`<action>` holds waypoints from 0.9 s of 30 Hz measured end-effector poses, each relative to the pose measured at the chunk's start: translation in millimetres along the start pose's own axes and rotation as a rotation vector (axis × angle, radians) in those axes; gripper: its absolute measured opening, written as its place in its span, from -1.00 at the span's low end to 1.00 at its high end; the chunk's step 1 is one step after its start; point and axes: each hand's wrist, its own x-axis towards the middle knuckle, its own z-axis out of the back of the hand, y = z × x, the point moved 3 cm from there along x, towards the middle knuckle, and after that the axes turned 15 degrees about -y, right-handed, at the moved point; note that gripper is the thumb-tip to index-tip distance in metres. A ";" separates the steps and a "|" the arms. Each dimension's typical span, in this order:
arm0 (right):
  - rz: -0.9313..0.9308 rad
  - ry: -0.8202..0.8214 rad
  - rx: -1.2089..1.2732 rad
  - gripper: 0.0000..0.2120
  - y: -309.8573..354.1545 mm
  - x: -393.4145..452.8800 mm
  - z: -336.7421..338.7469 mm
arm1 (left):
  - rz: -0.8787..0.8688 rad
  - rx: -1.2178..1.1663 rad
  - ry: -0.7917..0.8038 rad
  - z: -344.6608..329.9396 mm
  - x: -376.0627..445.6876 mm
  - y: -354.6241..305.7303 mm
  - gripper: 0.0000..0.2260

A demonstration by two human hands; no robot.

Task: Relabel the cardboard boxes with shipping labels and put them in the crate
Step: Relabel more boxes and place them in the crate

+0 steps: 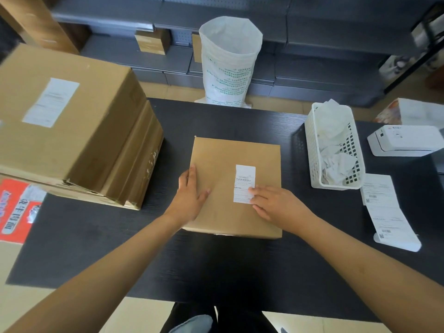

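Steadying the flat cardboard box (pixel 223 164) mid-surface, the left hand (pixel 189 195) lies spread — the right hand (pixel 276 205), fingers flat, presses the label (pixel 243 182); smooth outward firmly.

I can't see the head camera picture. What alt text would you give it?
Two bare hands rest flat on a flat cardboard box on a black table: the left hand holds its left edge and the right hand presses a white label. Stacked larger boxes stand to the left, a white basket of crumpled paper and a label strip to the right.
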 end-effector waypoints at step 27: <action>0.200 -0.004 -0.028 -0.91 -8.2 6.2 -12.0 | -0.179 0.089 -0.134 -6.9 -7.0 13.2 -0.34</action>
